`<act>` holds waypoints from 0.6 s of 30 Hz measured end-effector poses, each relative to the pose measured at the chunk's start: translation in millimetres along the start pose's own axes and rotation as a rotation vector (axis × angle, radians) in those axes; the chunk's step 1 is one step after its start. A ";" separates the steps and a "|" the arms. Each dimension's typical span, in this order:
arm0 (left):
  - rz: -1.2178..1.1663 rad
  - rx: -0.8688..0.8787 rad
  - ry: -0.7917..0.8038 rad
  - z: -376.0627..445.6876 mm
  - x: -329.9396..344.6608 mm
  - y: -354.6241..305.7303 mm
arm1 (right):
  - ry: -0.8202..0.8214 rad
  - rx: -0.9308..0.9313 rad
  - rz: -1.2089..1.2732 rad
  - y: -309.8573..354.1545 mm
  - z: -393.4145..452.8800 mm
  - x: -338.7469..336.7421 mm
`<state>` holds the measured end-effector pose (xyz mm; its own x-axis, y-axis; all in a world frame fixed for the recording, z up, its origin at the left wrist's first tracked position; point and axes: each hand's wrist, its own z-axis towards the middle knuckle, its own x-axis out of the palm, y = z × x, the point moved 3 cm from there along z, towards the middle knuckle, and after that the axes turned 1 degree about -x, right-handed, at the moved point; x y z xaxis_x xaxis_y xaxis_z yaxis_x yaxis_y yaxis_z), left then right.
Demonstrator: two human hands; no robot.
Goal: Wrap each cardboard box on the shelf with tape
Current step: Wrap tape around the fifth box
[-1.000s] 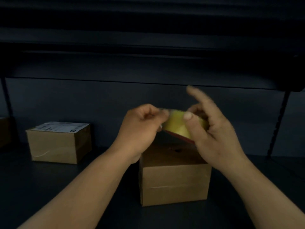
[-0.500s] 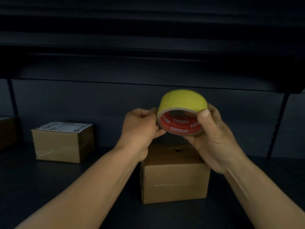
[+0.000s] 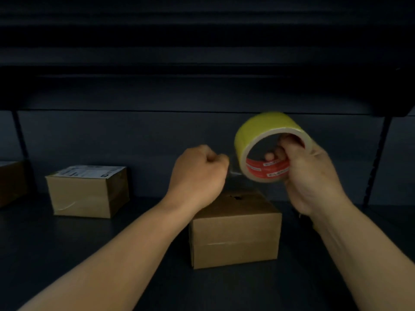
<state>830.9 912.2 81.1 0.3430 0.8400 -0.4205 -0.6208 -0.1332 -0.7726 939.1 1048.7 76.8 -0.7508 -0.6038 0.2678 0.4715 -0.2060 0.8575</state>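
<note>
The right hand gripped the yellow tape roll, fingers curled through its red-lined core, above the near cardboard box on the dark shelf. The left hand pinched the clear tape end. A labelled box stood well left.

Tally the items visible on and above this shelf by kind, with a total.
Cardboard boxes: 3 (near box, labelled box, and a box edge at far left, mostly cut off)
Tape rolls: 1 (yellow tape roll, held by the right hand; the left hand pinches what looks like its free end)
Total: 4
</note>
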 end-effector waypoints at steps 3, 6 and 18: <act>0.131 0.020 -0.016 1.6 -6.3 4.2 | -0.083 -0.097 -0.154 10.7 6.3 -18.9; 0.221 -0.009 0.078 -2.0 -2.3 10.8 | -0.062 -0.109 -0.296 12.6 10.5 -27.7; 0.286 -0.155 0.250 9.6 3.0 31.8 | 0.101 -0.153 -0.632 8.5 18.5 -31.8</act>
<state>805.4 915.5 59.8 0.3447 0.6063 -0.7167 -0.6088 -0.4367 -0.6623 958.4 1080.4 83.7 -0.8613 -0.3981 -0.3158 0.0198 -0.6472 0.7620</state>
